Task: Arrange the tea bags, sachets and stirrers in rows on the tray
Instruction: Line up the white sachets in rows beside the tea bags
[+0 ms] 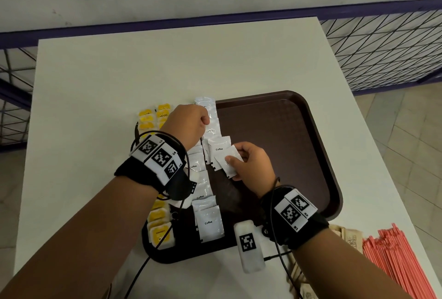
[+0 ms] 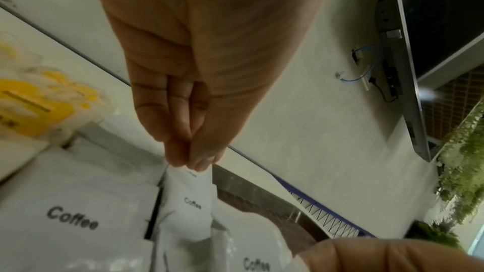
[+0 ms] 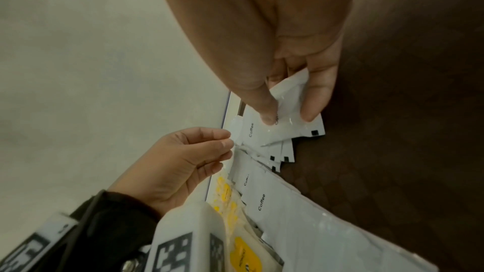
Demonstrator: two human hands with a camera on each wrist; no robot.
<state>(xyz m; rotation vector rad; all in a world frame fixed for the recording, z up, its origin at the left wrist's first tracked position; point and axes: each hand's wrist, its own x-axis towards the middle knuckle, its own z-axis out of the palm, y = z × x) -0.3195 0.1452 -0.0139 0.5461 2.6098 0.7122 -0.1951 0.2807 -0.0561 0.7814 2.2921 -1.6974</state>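
Observation:
A dark brown tray [image 1: 299, 136] lies on the white table. Along its left side runs a row of yellow tea bags [image 1: 159, 221] and, beside it, a row of white coffee sachets [image 1: 208, 223]. My left hand [image 1: 191, 123] pinches the edge of one coffee sachet [image 2: 191, 193] in that row between thumb and fingertips. My right hand [image 1: 248, 162] holds a small stack of coffee sachets [image 1: 227, 159] just above the tray, thumb on top and fingers beneath; the stack [image 3: 290, 111] fans out a little.
Red stirrers [image 1: 401, 265] lie in a heap at the table's near right corner, with brown paper sachets [image 1: 351, 236] next to them. A white tagged device [image 1: 248, 246] hangs below my right wrist. The tray's right half is bare. A mesh railing [image 1: 382, 47] stands behind the table.

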